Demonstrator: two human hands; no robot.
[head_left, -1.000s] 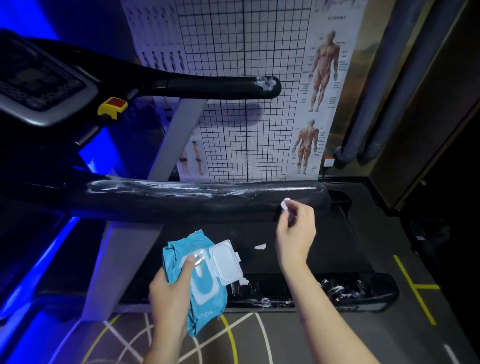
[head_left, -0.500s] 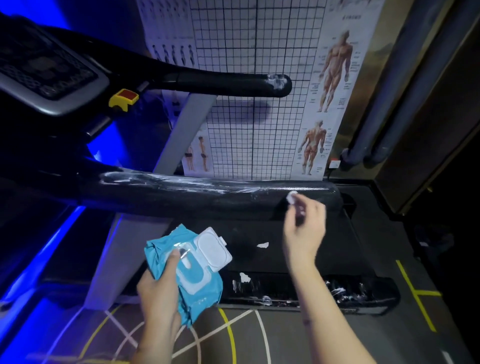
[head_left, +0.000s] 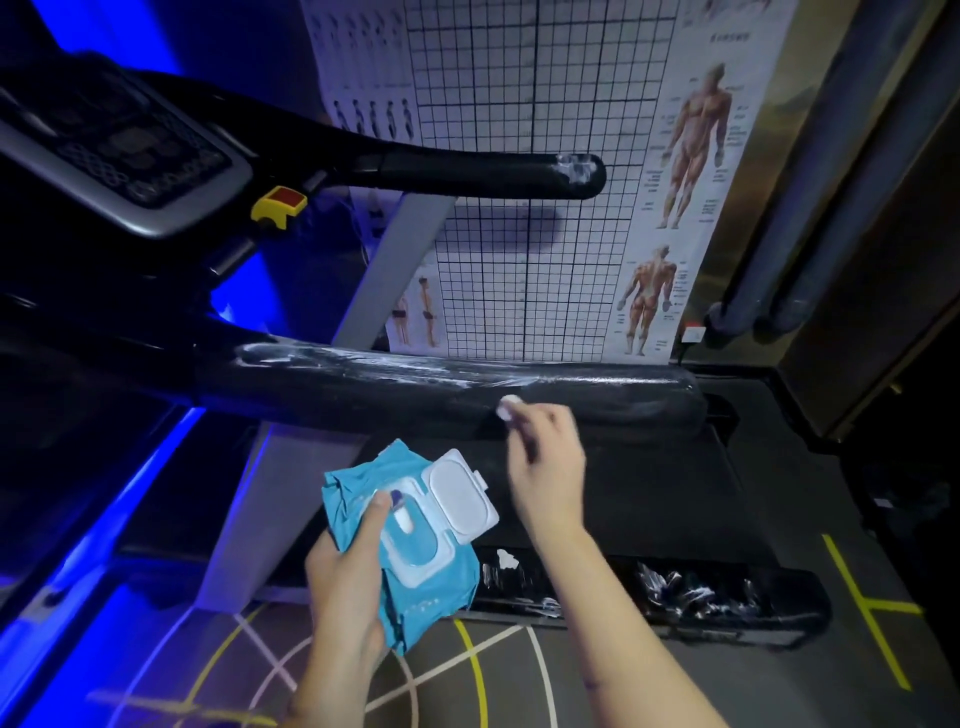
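Anatomy poster on wall, treadmill console top-L, yellow clip just below

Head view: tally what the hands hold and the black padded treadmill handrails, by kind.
Blue soft wet-wipe pack with open white flip lid, gripped by left hand: 1
Small white wad, pinched by right hand: 1
Black padded treadmill handrails, far and near: 2
Total: 4
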